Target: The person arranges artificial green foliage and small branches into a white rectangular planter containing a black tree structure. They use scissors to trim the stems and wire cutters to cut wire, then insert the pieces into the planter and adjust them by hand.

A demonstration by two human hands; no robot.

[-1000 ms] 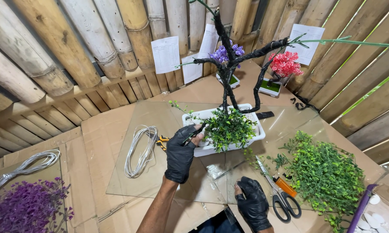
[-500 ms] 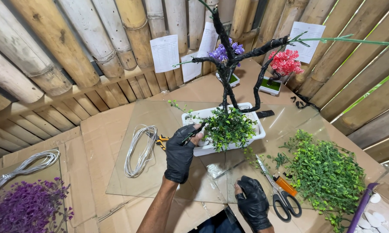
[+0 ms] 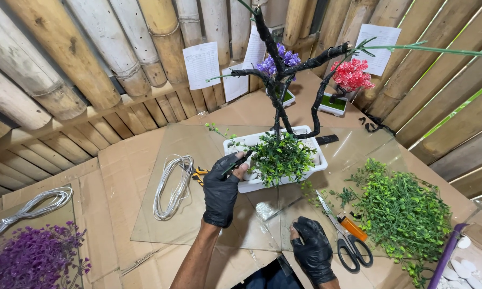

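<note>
My left hand (image 3: 222,188), in a black glove, pinches a thin green artificial sprig (image 3: 219,131) at the left end of a white rectangular planter (image 3: 320,162). The planter holds green foliage (image 3: 281,155) and a black-wrapped artificial tree trunk (image 3: 277,80) with bare branches. My right hand (image 3: 313,252), also gloved, rests with curled fingers on the glass sheet (image 3: 198,155) near the table's front edge, holding nothing that I can see. Scissors with an orange handle (image 3: 348,241) lie just to its right.
A coil of white wire (image 3: 172,184) lies left of my left hand. A heap of green artificial foliage (image 3: 404,211) sits at the right. Purple flowers (image 3: 29,259) and another wire coil (image 3: 29,206) are at far left. Bamboo walls surround the cardboard-covered table; small potted purple (image 3: 275,61) and red (image 3: 352,75) flowers stand behind.
</note>
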